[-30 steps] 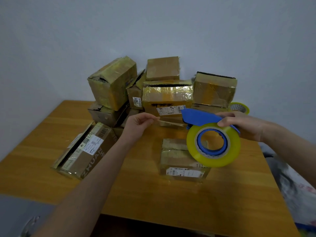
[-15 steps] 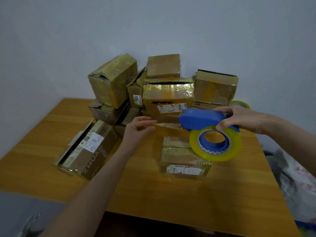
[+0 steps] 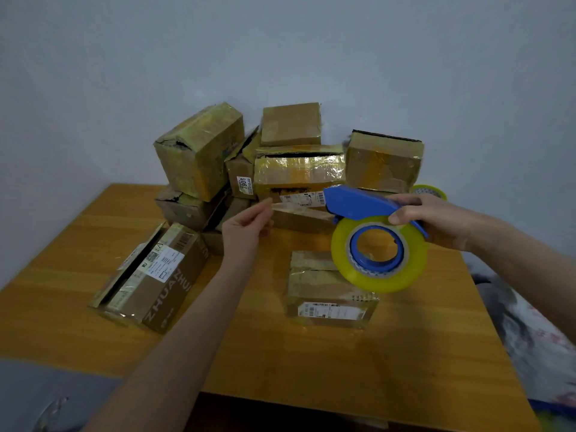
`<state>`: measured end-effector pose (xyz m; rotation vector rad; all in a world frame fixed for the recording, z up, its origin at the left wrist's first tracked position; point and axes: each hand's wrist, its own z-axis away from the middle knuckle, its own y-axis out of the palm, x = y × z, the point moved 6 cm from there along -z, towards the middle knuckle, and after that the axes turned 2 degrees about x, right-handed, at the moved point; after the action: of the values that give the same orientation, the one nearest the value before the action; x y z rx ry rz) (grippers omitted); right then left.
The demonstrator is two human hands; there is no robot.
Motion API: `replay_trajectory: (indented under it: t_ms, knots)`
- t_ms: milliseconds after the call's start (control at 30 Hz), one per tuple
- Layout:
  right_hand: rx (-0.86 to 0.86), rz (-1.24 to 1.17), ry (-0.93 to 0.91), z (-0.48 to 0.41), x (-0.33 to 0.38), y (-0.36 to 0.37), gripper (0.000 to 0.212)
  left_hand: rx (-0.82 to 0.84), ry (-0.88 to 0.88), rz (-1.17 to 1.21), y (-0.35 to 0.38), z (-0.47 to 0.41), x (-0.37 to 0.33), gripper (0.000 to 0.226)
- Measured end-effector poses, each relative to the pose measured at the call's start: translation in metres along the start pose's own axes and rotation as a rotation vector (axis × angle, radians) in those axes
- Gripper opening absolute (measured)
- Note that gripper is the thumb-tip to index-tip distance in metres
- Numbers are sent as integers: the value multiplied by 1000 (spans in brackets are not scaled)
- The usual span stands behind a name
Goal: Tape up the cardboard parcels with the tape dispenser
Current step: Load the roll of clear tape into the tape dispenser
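My right hand (image 3: 436, 221) grips a blue tape dispenser (image 3: 358, 202) loaded with a yellowish roll of clear tape (image 3: 378, 255), held in the air above the table. My left hand (image 3: 246, 227) pinches the free end of the tape strip (image 3: 296, 205), which stretches from the dispenser's mouth to my fingers. Below the roll, a small flat cardboard parcel (image 3: 324, 294) with a white label lies on the wooden table (image 3: 311, 363). A heap of taped cardboard parcels (image 3: 296, 173) is stacked at the back against the wall.
A long flat box (image 3: 156, 275) printed with letters lies at the left of the table. A second tape roll (image 3: 431, 191) peeks out behind my right hand. Patterned fabric (image 3: 530, 338) lies off the table's right edge. A grey surface (image 3: 46, 394) sits at the lower left.
My left hand has taken hold of the tape end and drawn a strip out leftward. The dispenser has tilted and shifted slightly with my right hand.
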<state>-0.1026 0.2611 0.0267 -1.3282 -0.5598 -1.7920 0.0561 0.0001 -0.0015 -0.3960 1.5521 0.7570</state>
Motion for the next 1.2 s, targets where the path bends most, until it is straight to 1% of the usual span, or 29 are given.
replay_trajectory:
  t_ms: [67,100,133,167,233,267,333,400,467,533,600,733,767,800,833,867,900,933,1000,1033,1100,1200]
  knots:
    - [-13,-55,-2,3,-3,-3,58,-105,-36,160,-13,-5,0,30]
    - [-22,-67,-5,4,-5,-4,59,-131,-61,154,-19,-6,2,33]
    - [-33,-74,-9,5,-6,-6,64,-117,-108,81,-22,-6,6,33]
    - [-48,-80,-14,5,-7,-6,67,-58,-178,-9,-19,-4,13,31]
    - [-76,-103,-23,4,-7,-5,63,161,-353,-141,1,11,34,29]
    - [-80,-117,-29,4,-7,-3,61,289,-422,-192,15,22,43,31]
    - [-70,-138,-39,4,-7,-1,58,487,-476,-295,42,39,55,45]
    - [-44,-155,-34,5,-9,1,58,590,-513,-323,61,49,61,59]
    - [-24,-158,-27,7,-9,0,53,646,-571,-254,73,55,63,66]
    - [-22,-160,-33,8,-8,-1,50,595,-620,-143,76,53,65,75]
    - [-30,-142,-37,9,-6,-3,47,480,-627,-18,78,46,63,79]
    - [-25,-79,-24,9,-5,-2,58,271,-522,196,77,27,51,77]
    - [-31,-77,-26,8,-5,-1,60,226,-493,181,74,25,49,75]
    - [-44,-88,-30,8,-6,-2,62,196,-475,104,70,26,49,75]
    - [-62,-105,-34,7,-6,-2,61,195,-471,-16,67,30,51,75]
    - [-79,-127,-38,7,-7,-2,58,233,-482,-146,66,34,55,74]
    - [-88,-152,-39,6,-8,-2,57,306,-506,-243,69,40,62,73]
    - [-88,-172,-36,5,-8,-1,58,396,-533,-281,75,46,68,72]
    - [-76,-187,-28,2,-7,2,61,533,-561,-204,90,57,73,63]
    - [-75,-187,-25,1,-6,4,62,548,-566,-131,95,59,73,57]
    - [-88,-175,-23,-1,-3,4,64,505,-560,-35,99,57,72,48]
    - [-107,-129,-13,-3,-2,1,63,470,-515,-7,98,52,72,44]
